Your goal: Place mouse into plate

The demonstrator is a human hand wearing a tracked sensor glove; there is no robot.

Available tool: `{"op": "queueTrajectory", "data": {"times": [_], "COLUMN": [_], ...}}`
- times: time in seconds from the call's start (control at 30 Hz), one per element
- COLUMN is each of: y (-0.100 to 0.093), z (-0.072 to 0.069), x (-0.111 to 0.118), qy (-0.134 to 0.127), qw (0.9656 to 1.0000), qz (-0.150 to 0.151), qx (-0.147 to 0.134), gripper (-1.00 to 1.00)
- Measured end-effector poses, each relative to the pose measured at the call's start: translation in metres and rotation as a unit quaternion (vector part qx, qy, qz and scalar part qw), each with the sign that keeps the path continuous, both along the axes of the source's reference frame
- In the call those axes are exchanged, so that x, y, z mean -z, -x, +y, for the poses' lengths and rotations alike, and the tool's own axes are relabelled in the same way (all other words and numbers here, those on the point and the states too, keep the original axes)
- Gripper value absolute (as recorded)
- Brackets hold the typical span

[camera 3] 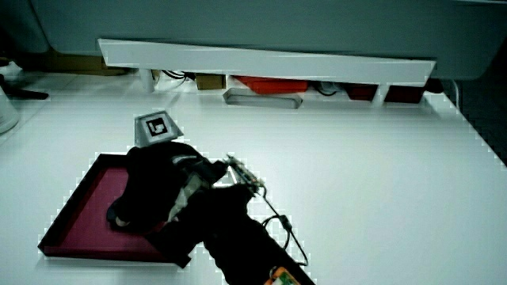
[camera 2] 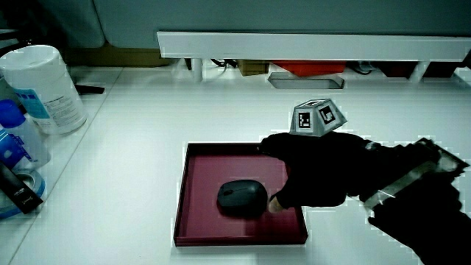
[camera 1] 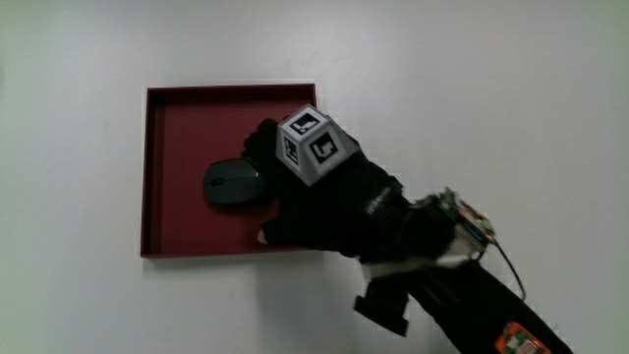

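Now mouse lies in plate, touching fingers.

In a side view the hand hides nearly all of the mouse in the plate.

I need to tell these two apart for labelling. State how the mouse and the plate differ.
The mouse is dark grey and rounded; the plate is dark red and square. The plate is the larger and has a low raised rim; the mouse is a smooth dome. The mouse lies inside the plate, which rests on the white table. The hand is over both.
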State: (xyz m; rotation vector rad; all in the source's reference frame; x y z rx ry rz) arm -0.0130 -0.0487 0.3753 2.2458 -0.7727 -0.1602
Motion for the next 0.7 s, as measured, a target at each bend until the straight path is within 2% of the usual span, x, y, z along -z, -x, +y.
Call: {"op": "queueTrajectory", "data": {"times": [0.07,0.1,0.13,0.17,0.2,0.23,0.27,0.3,0.33,0.37,0.4,0.43,0.5,0.57,0.7], "y": [-0.008,-0.013,-0.018,-0.022,-0.026,-0.03,-0.032,-0.034,-0.036,-0.038,-0.04,-0.041,-0.045,-0.047,-0.048], "z": [0.005,0.007,0.009,0.013,0.016,0.02,0.024,0.026,0.03,0.032,0.035,0.039,0.044,0.048,0.053], "x": [0.011,0.015,0.021,0.024,0.032,0.038,0.046,0.051,0.058,0.059,0.063,0.067,0.064,0.071,0.076], "qy": [-0.011,-0.017,-0.043,-0.035,-0.044,-0.05,-0.014,-0.027,-0.03,-0.022,-0.014,-0.019,-0.003,-0.007,-0.01], "qw": [0.9999,0.9999,0.999,0.999,0.9986,0.9975,0.9975,0.9974,0.9962,0.9968,0.9961,0.995,0.9969,0.996,0.9961], "qz": [-0.012,0.0,-0.004,-0.028,-0.029,-0.047,-0.06,-0.06,-0.073,-0.066,-0.075,-0.083,-0.061,-0.071,-0.069], "qx": [0.003,-0.002,-0.008,0.0,0.007,0.016,0.034,0.029,0.036,0.038,0.045,0.051,0.049,0.054,0.054], "gripper": [-1.0,-1.0,-1.0,-1.0,-1.0,-1.0,-1.0,-1.0,-1.0,-1.0,-1.0,-1.0,-1.0,-1.0,-1.0]}}
